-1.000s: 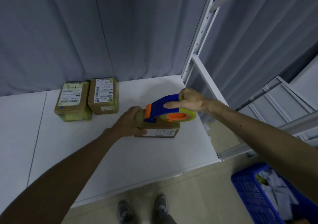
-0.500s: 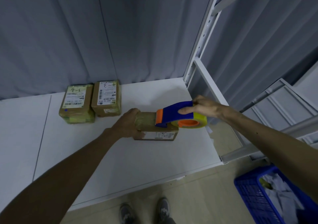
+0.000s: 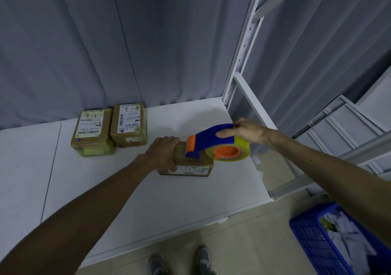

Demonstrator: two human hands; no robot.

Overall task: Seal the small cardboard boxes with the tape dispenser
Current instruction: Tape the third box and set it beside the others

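- L hand (image 3: 164,150) grips the left end of the small cardboard box (image 3: 190,167), fingers curled over its top edge, pinning it to the white bench (image 3: 148,200) towards the right side.
- R hand (image 3: 245,131) grasps the blue tape dispenser (image 3: 211,139), thumb on the near side. Its orange nose sits on the box top; the yellowish roll w/ orange core overhangs the box's right end.
- Back-left box (image 3: 92,131) & back-right box (image 3: 129,124), both labelled, lie side by side by the grey curtain (image 3: 84,42), well apart from the held box.
- Blue crate (image 3: 306,243) on floor, lower right.
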